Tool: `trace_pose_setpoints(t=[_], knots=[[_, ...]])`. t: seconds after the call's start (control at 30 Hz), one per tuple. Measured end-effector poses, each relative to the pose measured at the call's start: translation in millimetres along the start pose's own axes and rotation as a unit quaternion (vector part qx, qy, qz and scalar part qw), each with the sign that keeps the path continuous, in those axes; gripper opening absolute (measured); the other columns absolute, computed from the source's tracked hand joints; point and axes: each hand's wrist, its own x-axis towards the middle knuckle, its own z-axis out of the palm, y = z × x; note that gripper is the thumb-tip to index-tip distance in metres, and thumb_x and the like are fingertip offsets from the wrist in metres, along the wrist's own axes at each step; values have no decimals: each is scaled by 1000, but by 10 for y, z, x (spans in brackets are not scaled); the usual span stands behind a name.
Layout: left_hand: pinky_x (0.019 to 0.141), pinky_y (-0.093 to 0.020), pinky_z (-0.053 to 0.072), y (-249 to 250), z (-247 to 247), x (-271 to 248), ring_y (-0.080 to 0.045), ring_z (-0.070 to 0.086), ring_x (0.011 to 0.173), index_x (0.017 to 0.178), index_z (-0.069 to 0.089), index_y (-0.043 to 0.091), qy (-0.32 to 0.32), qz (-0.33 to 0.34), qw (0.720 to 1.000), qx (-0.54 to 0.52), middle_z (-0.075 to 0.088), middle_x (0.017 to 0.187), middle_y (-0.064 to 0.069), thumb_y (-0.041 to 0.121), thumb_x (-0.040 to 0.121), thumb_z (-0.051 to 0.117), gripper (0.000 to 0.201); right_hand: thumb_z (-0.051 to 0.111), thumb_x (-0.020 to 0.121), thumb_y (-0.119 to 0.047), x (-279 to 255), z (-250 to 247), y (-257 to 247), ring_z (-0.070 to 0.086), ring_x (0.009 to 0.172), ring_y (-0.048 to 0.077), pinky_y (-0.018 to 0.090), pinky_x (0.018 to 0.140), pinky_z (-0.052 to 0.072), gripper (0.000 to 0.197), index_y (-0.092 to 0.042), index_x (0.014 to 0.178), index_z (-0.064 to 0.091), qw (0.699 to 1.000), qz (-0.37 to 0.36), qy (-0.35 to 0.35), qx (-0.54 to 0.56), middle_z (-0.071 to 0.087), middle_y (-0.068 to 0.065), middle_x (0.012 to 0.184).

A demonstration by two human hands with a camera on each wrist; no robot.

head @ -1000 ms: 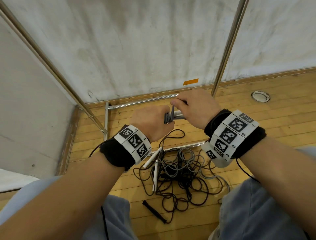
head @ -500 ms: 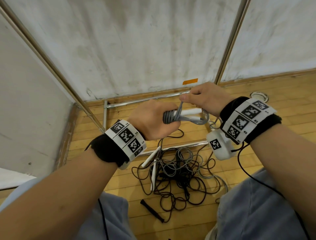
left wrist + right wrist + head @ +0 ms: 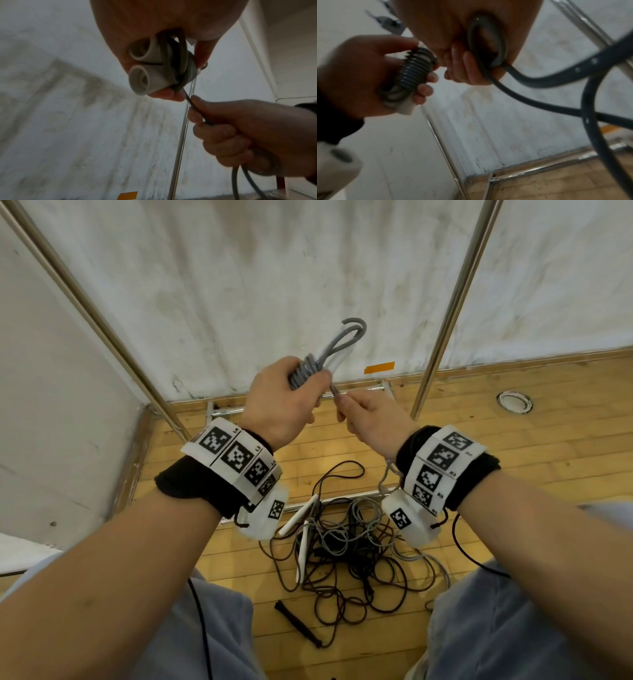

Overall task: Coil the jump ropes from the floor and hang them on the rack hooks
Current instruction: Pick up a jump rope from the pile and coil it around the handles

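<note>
My left hand [image 3: 284, 398] grips a grey jump rope bundle [image 3: 306, 371], its cord wound tightly round two white handles [image 3: 145, 79]. A grey loop [image 3: 346, 337] sticks up from the bundle. Just right of it, my right hand [image 3: 370, 419] holds the same rope's free cord [image 3: 488, 56] in a closed fist, pulled taut from the bundle. On the floor between my knees lies a tangle of dark brown and grey ropes [image 3: 346, 556] with white handles [image 3: 301, 518] and a black handle [image 3: 298, 625].
The metal rack's uprights [image 3: 452, 302] rise against the white wall, and its base bars [image 3: 226, 414] rest on the wooden floor. A round floor socket [image 3: 514, 402] is at the right. My knees flank the rope pile.
Both hands have risen. The bundle in my left hand has tilted upright with its loop pointing up, and my right hand has moved below and right of it, pulling the cord.
</note>
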Motion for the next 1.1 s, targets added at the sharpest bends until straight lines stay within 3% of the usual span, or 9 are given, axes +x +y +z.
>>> trace_pose_setpoints(t=[0.07, 0.23, 0.4, 0.5, 0.67, 0.8, 0.9, 1.03, 1.1], knots=[[45, -26, 45, -15, -10, 36, -21, 63, 53, 94, 58, 4, 10, -8, 1000, 7, 66, 80, -15, 35, 89, 60, 32, 38, 99, -34, 0, 20, -33, 36, 42, 2, 27, 52, 30, 38, -24, 64, 50, 1000, -11, 6, -29, 40, -12, 46], [41, -18, 43, -26, -41, 82, -20, 62, 59, 108, 52, 21, 8, 2, 1000, -4, 65, 83, -7, 32, 89, 61, 23, 45, 96, -35, -5, -60, -62, 34, 46, 4, 22, 49, 25, 37, -24, 61, 42, 991, -17, -18, -135, 35, -9, 54], [63, -39, 53, -132, -16, 90, -24, 62, 69, 104, 52, 24, 6, 60, 995, 81, 60, 77, 3, 35, 89, 60, 20, 35, 99, -40, -47, -24, -35, 50, 60, 10, 29, 61, 37, 38, -26, 70, 55, 986, 67, -51, -147, 49, -9, 63], [52, -26, 39, -263, -77, 159, -8, 54, 59, 106, 49, 25, 40, 78, 983, 159, 53, 68, 11, 41, 88, 58, 25, 38, 100, -30, -48, -43, -63, 42, 59, 4, 23, 56, 32, 28, -21, 81, 56, 991, 48, -16, -126, 45, -12, 65], [47, -23, 30, -469, -125, 232, -3, 48, 59, 105, 43, 27, 28, 52, 960, 275, 49, 70, 15, 40, 90, 56, 24, 42, 98, -33, -66, -64, -112, 44, 57, 11, 24, 51, 30, 29, -17, 79, 58, 979, 30, -28, -199, 48, -5, 64], [47, -24, 33, -527, -98, 248, -10, 49, 57, 111, 45, 24, 8, 35, 941, 337, 52, 73, 7, 41, 90, 56, 29, 40, 98, -38, -93, -98, -170, 45, 56, 14, 27, 51, 31, 39, -19, 66, 48, 962, 37, -52, -264, 48, -2, 61], [48, -26, 38, -551, -54, 254, -14, 51, 58, 113, 44, 22, -29, 23, 924, 382, 54, 78, 2, 40, 91, 55, 30, 37, 99, -39, -120, -108, -240, 46, 57, 13, 27, 50, 30, 37, -20, 69, 49, 939, 28, -77, -333, 50, -2, 63], [45, -25, 28, -594, 26, 252, -8, 43, 56, 113, 45, 23, -59, 24, 899, 434, 47, 70, 9, 41, 92, 53, 28, 39, 98, -38, -176, -107, -290, 43, 59, 11, 27, 49, 27, 33, -23, 70, 45, 912, -2, -86, -401, 48, -3, 66], [46, -25, 27, -615, 63, 234, -8, 43, 57, 107, 46, 25, -83, 25, 892, 444, 53, 75, 6, 40, 91, 54, 23, 39, 98, -38, -193, -130, -307, 41, 58, 9, 26, 48, 25, 31, -21, 73, 48, 906, -18, -76, -415, 47, -4, 65]])
